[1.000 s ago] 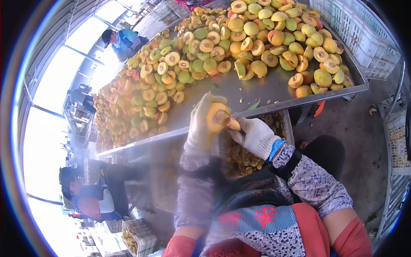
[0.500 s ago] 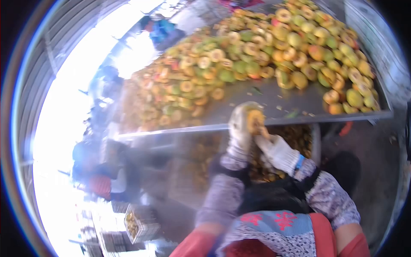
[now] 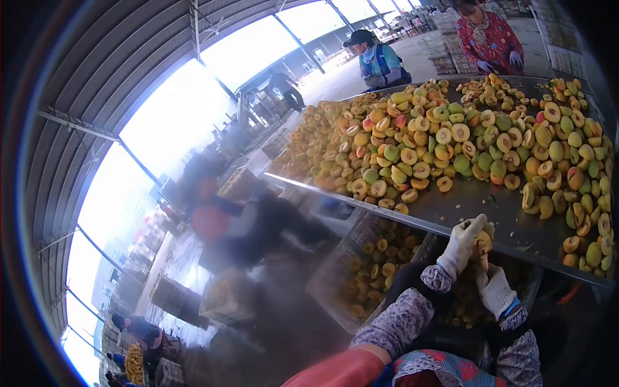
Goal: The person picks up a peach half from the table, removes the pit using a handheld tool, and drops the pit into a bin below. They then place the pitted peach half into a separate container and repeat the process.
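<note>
Gloved in white, my left hand [image 3: 464,240] is closed around a halved fruit [image 3: 482,242] near the front edge of the metal table [image 3: 412,221]. Just below and to the right, my right hand [image 3: 495,289] has its gloved fingers pressed at the same fruit; whether they hold anything else is hidden. Beyond both hands lies a large heap of halved yellow, green and orange fruit [image 3: 461,132]. Under the hands, below the table edge, a container of fruit pieces [image 3: 467,303] is partly hidden by my arms.
A crate of fruit halves [image 3: 380,264] stands left of my arms. One blurred co-worker [image 3: 216,219] sits at the left. Two people, one in blue [image 3: 380,64] and one in red [image 3: 488,39], stand across the table. Stacked crates [image 3: 177,300] are farther left.
The camera view has swung left and up, so the hands appear lower and farther right, and more of the shed and co-workers shows. Both hands are still at the fruit.
</note>
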A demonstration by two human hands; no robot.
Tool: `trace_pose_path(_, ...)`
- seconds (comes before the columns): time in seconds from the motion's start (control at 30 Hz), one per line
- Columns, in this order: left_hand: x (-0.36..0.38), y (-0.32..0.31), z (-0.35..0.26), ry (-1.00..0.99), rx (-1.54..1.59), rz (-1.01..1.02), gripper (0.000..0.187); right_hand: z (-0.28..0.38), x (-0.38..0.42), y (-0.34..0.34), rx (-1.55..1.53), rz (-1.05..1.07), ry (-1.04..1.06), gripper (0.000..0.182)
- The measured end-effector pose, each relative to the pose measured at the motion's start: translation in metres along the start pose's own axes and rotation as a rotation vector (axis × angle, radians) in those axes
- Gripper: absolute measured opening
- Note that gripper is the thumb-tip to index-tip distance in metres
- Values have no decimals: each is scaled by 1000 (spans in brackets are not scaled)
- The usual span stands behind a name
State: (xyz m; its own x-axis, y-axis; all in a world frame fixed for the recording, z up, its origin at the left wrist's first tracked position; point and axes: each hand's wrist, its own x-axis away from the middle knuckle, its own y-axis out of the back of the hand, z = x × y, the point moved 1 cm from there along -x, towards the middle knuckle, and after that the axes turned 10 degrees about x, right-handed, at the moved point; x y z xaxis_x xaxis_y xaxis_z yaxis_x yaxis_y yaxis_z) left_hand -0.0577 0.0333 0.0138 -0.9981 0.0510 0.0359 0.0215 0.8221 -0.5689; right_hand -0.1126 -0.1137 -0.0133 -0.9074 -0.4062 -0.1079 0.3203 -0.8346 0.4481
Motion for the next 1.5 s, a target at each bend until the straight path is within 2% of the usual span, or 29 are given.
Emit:
trace_pose_path(0.07,-11,7,4,72,-189,38,44,-28,3,-9,62,5,-63,48)
trace_pose_path(0.13,-8,2,7,10,-128,2,44,-27,4,-9,128,11,-123,50)
trace_pose_path(0.2,-3,-2,7,-62,-69,-43,44,-7,12,1,-86,91,-380,52)
trace_pose_path(0.23,-1,-3,10,-58,-28,-37,44,37,18,19,-359,238,-528,53)
trace_pose_path(0.27,-1,-1,12,-59,12,-36,44,16,17,12,-356,257,-516,53)
trace_pose_path(0.3,-6,5,15,-14,-26,28,46,-23,15,1,-86,140,-332,57)
trace_pose_path(0.33,-9,10,10,66,-82,120,46,-5,9,-2,174,20,-138,61)
trace_pose_path(0.37,-12,13,10,44,-363,-2,45,10,7,4,-90,146,-25,59)
trace_pose_path(0.4,-13,13,10,31,-638,-130,44,13,8,5,-78,154,-69,59)
trace_pose_path(0.47,-14,21,9,89,-660,-115,45,-30,-2,-14,-25,135,53,61)
trace_pose_path(0.5,-25,41,39,-218,-673,-40,46,-27,1,-13,-38,146,1,61)
trace_pose_path(0.53,-13,25,28,-4,-144,20,49,-19,4,-13,-54,162,-46,61)
trace_pose_path(0.6,2,10,13,25,-59,31,50,-11,7,-13,-75,188,-106,61)
trace_pose_path(0.67,3,15,4,56,-87,58,50,-10,7,-14,-79,211,-144,60)
trace_pose_path(0.73,-10,24,9,64,-275,179,50,-8,9,-11,-93,221,-184,60)
trace_pose_path(0.8,-16,31,21,85,-296,98,44,-5,8,-13,-104,227,-210,60)
trace_pose_path(0.87,-25,44,39,-125,-606,33,47,-7,10,-12,-103,230,-224,60)
trace_pose_path(0.9,-27,46,45,-172,-612,-3,49,-7,11,-12,-107,229,-232,60)
trace_pose_path(1.0,-28,47,61,-140,-441,-61,50,-6,11,-15,-117,246,-263,60)
trace_pose_path(1.03,-24,40,49,61,-391,-154,50,-5,10,-16,-117,251,-269,59)
trace_pose_path(1.13,-18,36,45,65,-368,-109,48,-5,11,-14,-123,263,-291,59)
trace_pose_path(1.17,-19,43,64,-180,-416,-121,49,-6,10,-14,-116,262,-305,59)
trace_pose_path(1.2,-27,45,73,-181,-416,-124,49,-6,11,-14,-116,265,-310,59)
trace_pose_path(1.3,-29,39,77,-49,-214,-338,54,-5,11,-14,-120,268,-327,59)
trace_pose_path(1.33,-22,36,64,-49,-210,-340,54,-5,11,-13,-121,267,-331,59)
trace_pose_path(1.4,-17,32,49,47,-145,-102,54,-7,11,-12,-123,262,-341,59)
trace_pose_path(1.5,-17,39,36,43,-817,-189,59,-3,13,-8,-126,249,-357,58)
